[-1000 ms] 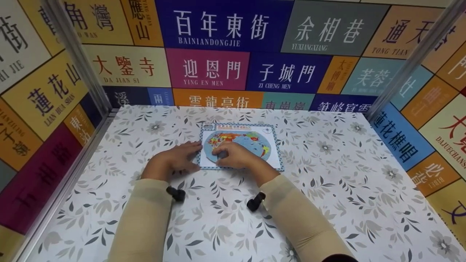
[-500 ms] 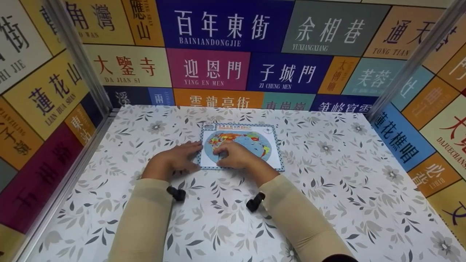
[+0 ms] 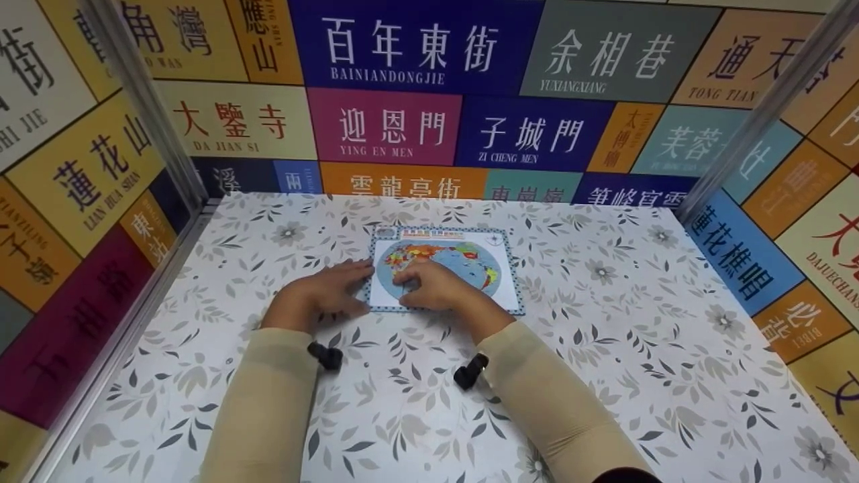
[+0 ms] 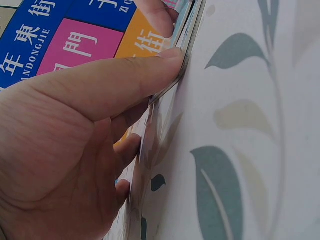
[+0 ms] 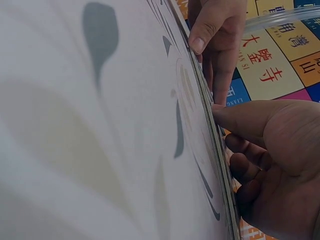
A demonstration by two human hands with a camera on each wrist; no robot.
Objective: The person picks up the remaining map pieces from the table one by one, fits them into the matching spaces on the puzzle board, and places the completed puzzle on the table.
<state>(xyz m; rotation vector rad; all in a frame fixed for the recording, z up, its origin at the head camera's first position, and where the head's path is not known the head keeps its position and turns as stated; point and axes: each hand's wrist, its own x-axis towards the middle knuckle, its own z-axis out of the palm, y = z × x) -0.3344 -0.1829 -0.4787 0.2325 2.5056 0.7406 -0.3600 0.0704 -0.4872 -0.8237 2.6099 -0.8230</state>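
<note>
A flat world-map board (image 3: 508, 288) with a blue dotted border and an oval map lies on the patterned table. My left hand (image 3: 329, 288) rests at its left side, fingers fairly straight along the edge. In the left wrist view, that hand's thumb (image 4: 167, 60) touches the board's edge (image 4: 192, 37). My right hand (image 3: 433, 285) is over the lower left of the oval, fingers curled. Its thumb and index finger pinch a small blue map piece (image 3: 404, 288), mostly hidden by the fingers. In the right wrist view, the right thumb (image 5: 235, 117) presses down at the board.
The white tabletop (image 3: 604, 335) has grey leaves and flowers on it. Panels with Chinese street names (image 3: 386, 127) stand behind and at both sides, with metal posts (image 3: 161, 121) at the corners. Each wrist wears a black camera mount (image 3: 473, 371).
A dark grey-blue patch between the right thumb and index finger has narrowed to a thin line on the blue map. Both hands keep nearly the same place.
</note>
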